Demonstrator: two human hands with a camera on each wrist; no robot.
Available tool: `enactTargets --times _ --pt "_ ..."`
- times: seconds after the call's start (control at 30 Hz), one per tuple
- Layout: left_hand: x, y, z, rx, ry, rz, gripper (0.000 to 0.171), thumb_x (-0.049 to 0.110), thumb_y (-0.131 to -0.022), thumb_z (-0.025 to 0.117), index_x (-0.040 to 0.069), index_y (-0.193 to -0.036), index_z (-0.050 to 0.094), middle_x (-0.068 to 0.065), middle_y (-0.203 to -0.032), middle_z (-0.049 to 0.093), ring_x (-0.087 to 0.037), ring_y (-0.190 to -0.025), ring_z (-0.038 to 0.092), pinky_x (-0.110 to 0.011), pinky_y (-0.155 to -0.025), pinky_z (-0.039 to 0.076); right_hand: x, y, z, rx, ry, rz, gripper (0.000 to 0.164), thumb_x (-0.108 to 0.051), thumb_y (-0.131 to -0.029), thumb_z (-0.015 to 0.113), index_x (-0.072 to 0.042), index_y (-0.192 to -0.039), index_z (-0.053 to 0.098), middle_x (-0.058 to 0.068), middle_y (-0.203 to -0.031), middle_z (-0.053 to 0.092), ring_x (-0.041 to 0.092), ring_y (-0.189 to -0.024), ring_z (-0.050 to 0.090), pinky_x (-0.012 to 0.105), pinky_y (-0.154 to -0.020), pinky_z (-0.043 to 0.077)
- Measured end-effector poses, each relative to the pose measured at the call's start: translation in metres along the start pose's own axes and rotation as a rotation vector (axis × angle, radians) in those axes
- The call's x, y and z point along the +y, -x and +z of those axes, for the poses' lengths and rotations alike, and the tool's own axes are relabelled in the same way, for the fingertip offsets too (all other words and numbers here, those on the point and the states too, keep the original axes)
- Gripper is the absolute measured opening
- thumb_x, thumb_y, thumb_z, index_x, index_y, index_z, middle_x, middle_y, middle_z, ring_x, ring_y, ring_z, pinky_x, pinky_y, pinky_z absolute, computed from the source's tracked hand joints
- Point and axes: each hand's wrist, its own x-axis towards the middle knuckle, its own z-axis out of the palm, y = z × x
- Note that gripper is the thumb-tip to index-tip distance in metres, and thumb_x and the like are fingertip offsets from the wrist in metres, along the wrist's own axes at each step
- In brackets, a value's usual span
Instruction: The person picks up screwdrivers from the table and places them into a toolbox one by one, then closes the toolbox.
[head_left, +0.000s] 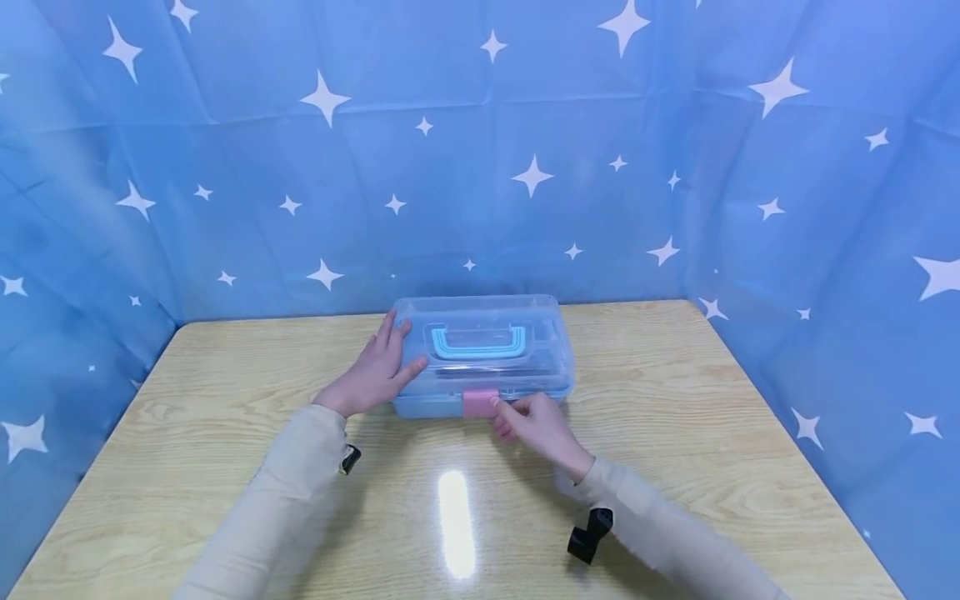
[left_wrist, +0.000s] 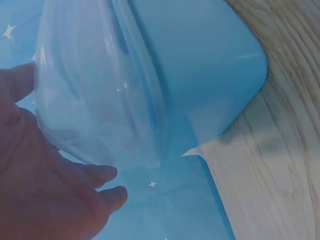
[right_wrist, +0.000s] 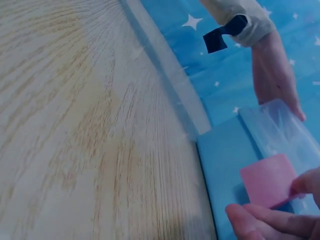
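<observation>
A storage box (head_left: 420, 406) with a see-through lid, light blue base and blue carry handle (head_left: 480, 350) sits near the far edge of the table. My left hand (head_left: 375, 371) lies with spread fingers against the lid's left end, thumb toward the front. In the left wrist view those fingertips (left_wrist: 116, 197) are at the lid's corner. At the front, my right hand (head_left: 542, 427) pinches the pink latch (right_wrist: 268, 181) by its edge, with the thumb on it and curled fingers below. The lid is down on the base.
The wood-grain table (head_left: 247, 400) runs out on both sides and in front of the box. Behind it hangs a blue curtain (head_left: 450, 192) with white stars, close to the box's back. Black straps (head_left: 588, 535) are on the wrists.
</observation>
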Motion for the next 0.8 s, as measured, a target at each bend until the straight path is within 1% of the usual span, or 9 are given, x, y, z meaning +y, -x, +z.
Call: enactTargets --times 0.13,0.3,0.4,0.7,0.8 --pt "0.0 0.0012 0.0011 -0.019 -0.004 0.01 0.072 0.035 -0.104 0.04 -0.015 -0.148 0.01 -0.031 -0.154 -0.012 -0.039 -0.143 -0.008 -0.057 -0.113 0.004 0.0019 0.0004 -0.0004 -0.04 -0.08 -0.015 0.038 -0.023 -0.098 0.056 0.01 -0.089 0.07 0.017 -0.081 0.07 0.031 -0.074 0.069 0.037 -0.068 0.058" --pt "-0.0017 0.0012 0.0012 -0.02 -0.005 0.019 0.071 0.034 -0.104 0.04 -0.013 -0.148 0.01 -0.03 -0.154 -0.014 -0.04 -0.143 -0.008 -0.055 -0.113 0.003 0.0041 -0.0008 -0.0001 -0.064 -0.158 -0.006 0.04 -0.023 -0.1 0.055 0.014 -0.095 0.068 0.023 -0.09 0.07 0.034 -0.084 0.069 0.04 -0.077 0.056" --pt "-0.0031 0.0021 0.0006 -0.023 -0.002 0.013 0.071 0.035 -0.105 0.039 -0.012 -0.149 0.01 -0.029 -0.154 -0.015 -0.039 -0.143 -0.009 -0.055 -0.114 0.002 0.0051 -0.0022 0.0017 -0.063 -0.164 -0.006 0.041 -0.024 -0.1 0.055 0.014 -0.098 0.068 0.023 -0.093 0.069 0.034 -0.087 0.069 0.04 -0.079 0.056" --pt "-0.0052 0.0034 0.0022 -0.016 0.023 0.011 0.071 0.035 -0.105 0.039 -0.011 -0.149 0.009 -0.027 -0.155 -0.015 -0.037 -0.143 -0.011 -0.054 -0.114 -0.001 0.0068 -0.0028 0.0028 -0.041 -0.147 0.023 0.039 -0.023 -0.1 0.054 0.013 -0.097 0.069 0.02 -0.091 0.07 0.03 -0.085 0.07 0.038 -0.077 0.056" --pt "-0.0052 0.004 0.0022 -0.015 0.032 0.018 0.071 0.035 -0.105 0.039 -0.011 -0.15 0.008 -0.027 -0.155 -0.016 -0.036 -0.143 -0.013 -0.055 -0.113 -0.002 0.0069 -0.0023 0.0022 -0.047 -0.145 0.015 0.04 -0.024 -0.101 0.054 0.014 -0.098 0.068 0.02 -0.091 0.07 0.031 -0.086 0.07 0.038 -0.078 0.056"
